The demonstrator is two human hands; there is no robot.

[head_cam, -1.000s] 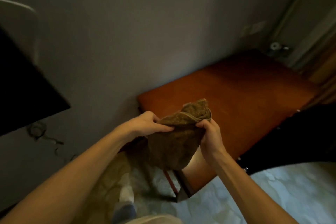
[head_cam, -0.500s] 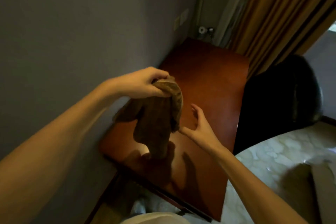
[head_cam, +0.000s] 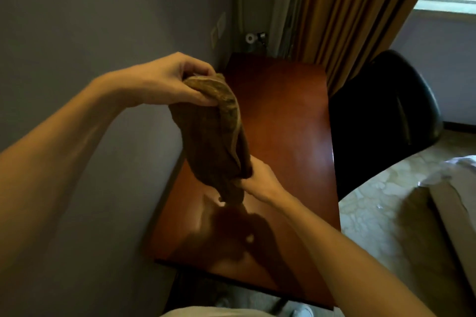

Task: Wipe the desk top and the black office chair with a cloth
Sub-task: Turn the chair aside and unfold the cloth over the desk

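Together left hand and right hand grip cloth.

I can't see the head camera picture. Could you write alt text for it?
Two bare hands hold a brown cloth over a reddish wooden desk top: the left hand pinches its upper end, the right hand grips its lower end. A black office chair stands at the desk's right side, with a gold curtain behind.
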